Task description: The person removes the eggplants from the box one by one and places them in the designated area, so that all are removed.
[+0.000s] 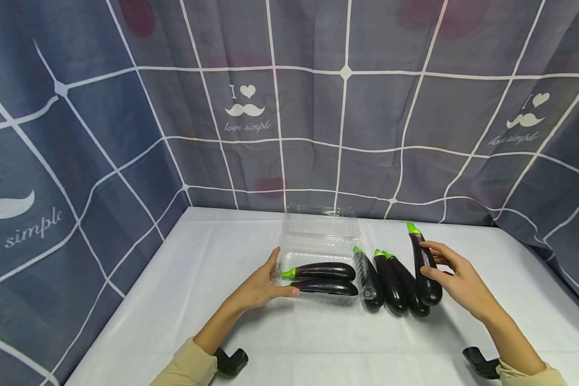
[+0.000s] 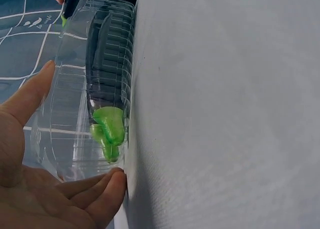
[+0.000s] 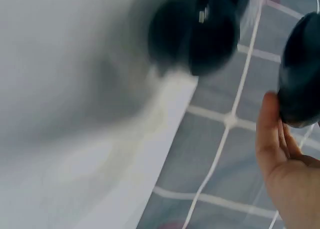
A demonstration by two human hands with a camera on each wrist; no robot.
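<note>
In the head view my left hand (image 1: 260, 288) holds the left end of a clear plastic clamshell box (image 1: 320, 226), fingers at its back left side and thumb at its front. Two dark eggplants lie inside, a rear one (image 1: 324, 271) and a front one (image 1: 325, 288); their green stem ends point left. Raised on the right, a third eggplant (image 1: 421, 254) is gripped between the thumb and fingers of my right hand (image 1: 458, 276), green end up and away. The right wrist view shows only the rounded dark end of this held eggplant (image 3: 302, 64).
Right of the box, three more eggplants (image 1: 391, 284) lie side by side on the white-covered table (image 1: 328, 348), the leftmost right at the box's wall. The box's lid stands open toward the back. A grey checked curtain (image 1: 309, 107) encloses the table's back and sides.
</note>
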